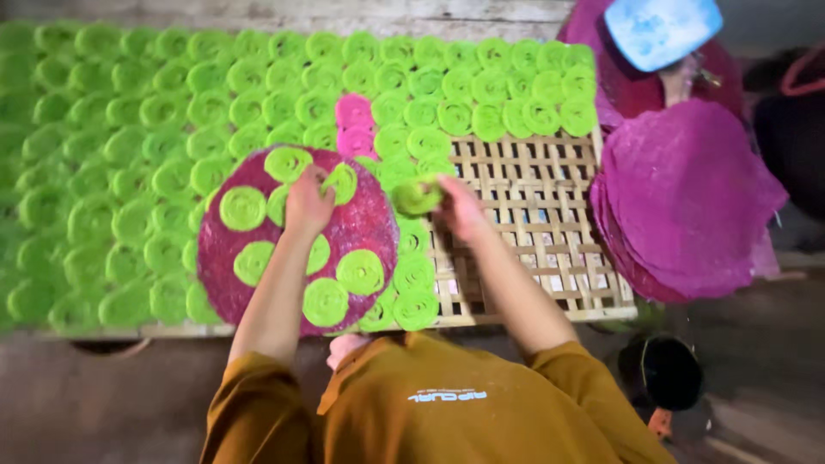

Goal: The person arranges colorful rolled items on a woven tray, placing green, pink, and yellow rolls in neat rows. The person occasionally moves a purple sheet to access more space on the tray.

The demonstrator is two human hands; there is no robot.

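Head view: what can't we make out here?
- Left hand fingertips: blurred over the round magenta tray; what they grip is unclear.
- Right hand: holds a green coil, shape smeared by motion.
- Bamboo rack: left part hidden under green coils.
- Blue item: cut off by top edge.
- Magenta stack: count unreadable.

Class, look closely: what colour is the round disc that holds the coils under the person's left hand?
Magenta-purple, dotted with bright green coils; the head view shows the round disc best.

A woven bamboo rack (550,223) fills the middle of the frame. Rows of green round coils (129,129) cover its left and upper parts; two pink coils (354,125) lie among them.
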